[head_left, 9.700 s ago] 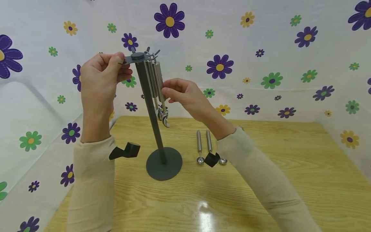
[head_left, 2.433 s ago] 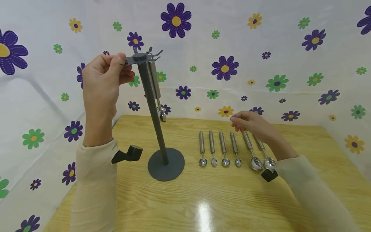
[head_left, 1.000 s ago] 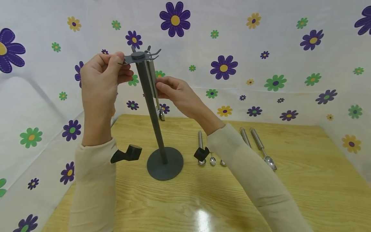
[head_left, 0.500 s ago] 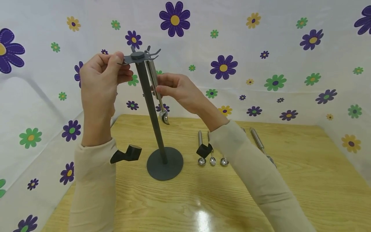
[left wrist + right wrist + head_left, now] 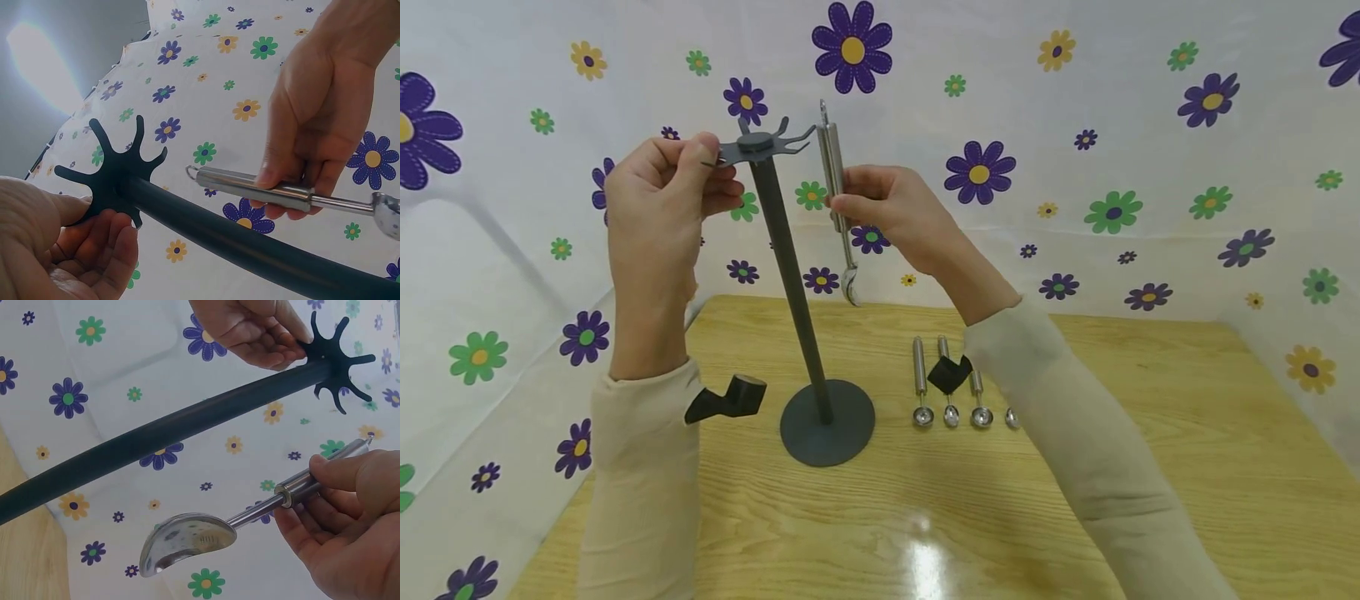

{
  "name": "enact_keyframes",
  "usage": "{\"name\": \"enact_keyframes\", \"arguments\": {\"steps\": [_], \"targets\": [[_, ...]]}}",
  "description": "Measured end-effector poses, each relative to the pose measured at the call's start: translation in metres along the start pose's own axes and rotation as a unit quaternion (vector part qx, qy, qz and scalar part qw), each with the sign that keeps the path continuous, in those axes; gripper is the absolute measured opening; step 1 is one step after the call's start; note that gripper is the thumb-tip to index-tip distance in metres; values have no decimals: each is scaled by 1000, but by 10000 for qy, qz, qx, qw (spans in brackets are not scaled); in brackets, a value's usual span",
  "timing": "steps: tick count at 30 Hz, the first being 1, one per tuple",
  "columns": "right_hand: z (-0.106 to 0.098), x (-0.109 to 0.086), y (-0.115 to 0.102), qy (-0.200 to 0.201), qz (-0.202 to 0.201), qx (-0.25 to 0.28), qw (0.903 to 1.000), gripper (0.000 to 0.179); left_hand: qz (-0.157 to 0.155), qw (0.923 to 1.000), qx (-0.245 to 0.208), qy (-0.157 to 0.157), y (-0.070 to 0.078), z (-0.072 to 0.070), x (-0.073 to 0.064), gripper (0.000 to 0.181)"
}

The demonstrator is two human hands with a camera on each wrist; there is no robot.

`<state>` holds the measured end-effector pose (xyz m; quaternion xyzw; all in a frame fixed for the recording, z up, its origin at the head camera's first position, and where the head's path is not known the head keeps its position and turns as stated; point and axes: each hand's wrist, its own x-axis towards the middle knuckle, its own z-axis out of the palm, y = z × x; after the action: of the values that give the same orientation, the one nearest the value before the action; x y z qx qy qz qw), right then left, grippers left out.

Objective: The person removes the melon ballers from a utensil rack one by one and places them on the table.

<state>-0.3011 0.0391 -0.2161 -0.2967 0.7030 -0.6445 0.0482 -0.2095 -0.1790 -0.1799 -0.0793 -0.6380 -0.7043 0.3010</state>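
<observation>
My left hand [image 5: 658,183] pinches one hook arm at the top of a dark grey hanging stand [image 5: 793,275], thumb above and fingers below. In the left wrist view the hook arms fan out from the pole top and show bare. My right hand [image 5: 898,208] holds a metal scoop [image 5: 187,540] by its steel handle, between thumb and fingers, just right of the hooks. The scoop hangs bowl down in the air, its hanging loop [image 5: 192,171] up and apart from the stand. Its bowl is deep and oval, polished inside.
On the wooden table [image 5: 820,533] right of the stand's round base [image 5: 827,446], several smaller steel scoops [image 5: 922,417] lie in a row, handles away from me. My right sleeve [image 5: 1090,442] covers the row's right part. A flower-patterned cloth [image 5: 1150,150] hangs behind.
My right hand came from the row's right end to the hanging scoop, lifted it off its hook, and moved it up and right. Since the earliest frame, more scoops lie on the table. Left hand stays.
</observation>
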Motion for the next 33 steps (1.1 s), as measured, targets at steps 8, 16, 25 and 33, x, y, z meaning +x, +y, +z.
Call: {"name": "enact_keyframes", "arguments": {"steps": [8, 16, 25, 33], "targets": [[-34, -32, 30, -98, 425, -107, 9990, 22, -64, 10000, -59, -22, -2, 3, 1, 18], [-76, -84, 69, -34, 1210, -495, 9914, 27, -94, 9999, -82, -35, -4, 1, 3, 21], [-120, -144, 88, 322, 1395, -901, 9856, 31, -127, 9998, -118, -4, -2, 2, 3, 20], [-160, -186, 93, 607, 1419, -1064, 9823, 30, -93, 9999, -8, 96, -1, 5, 1, 19]]}}
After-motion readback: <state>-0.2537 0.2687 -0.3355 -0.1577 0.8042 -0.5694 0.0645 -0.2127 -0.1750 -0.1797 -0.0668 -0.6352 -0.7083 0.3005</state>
